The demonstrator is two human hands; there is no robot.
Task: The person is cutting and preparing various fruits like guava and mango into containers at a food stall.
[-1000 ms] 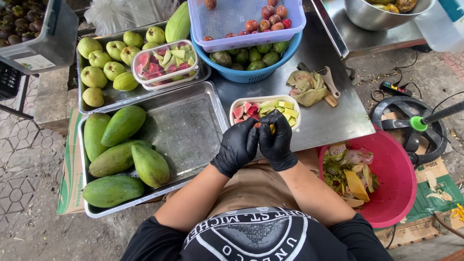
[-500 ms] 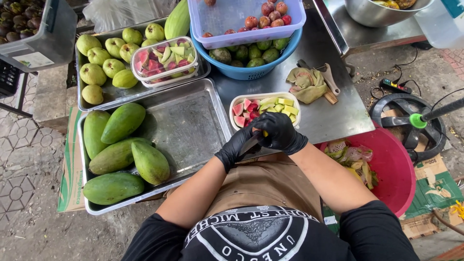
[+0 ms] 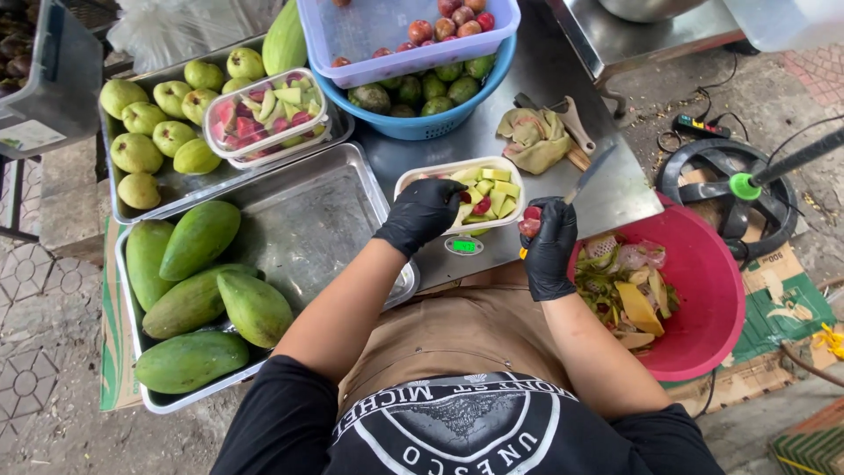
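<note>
From the head camera, looking down, the left hand in a black glove point(image 3: 424, 211) rests curled on the near rim of a white oval foam tray of cut green and red fruit pieces point(image 3: 475, 189), fingers closed over its edge. That tray sits on a small scale with a green lit display point(image 3: 463, 246) on the steel counter point(image 3: 607, 189).

The right hand in a black glove point(image 3: 547, 246) is clamped shut around a small red fruit piece point(image 3: 530, 223) together with a knife with a thin steel blade point(image 3: 587, 176), whose blade points up and away over the counter edge. This hand is just right of the foam tray and above the rim of a round red plastic basin of peelings point(image 3: 703, 299).

To the left, a large steel tray point(image 3: 325, 220) holds five big green mangoes point(image 3: 198, 239) along its left side. Behind it, a second steel tray carries pale green guavas point(image 3: 136, 151) and a clear lidded plastic box packed with mixed fruit point(image 3: 265, 113).

Farther back stands a blue round plastic basket point(image 3: 413, 123) of dark green fruit, with a pale lilac rectangular crate of red plums point(image 3: 396, 40) stacked on it. A crumpled olive cloth point(image 3: 532, 136) lies on the counter right of the basket.
</note>
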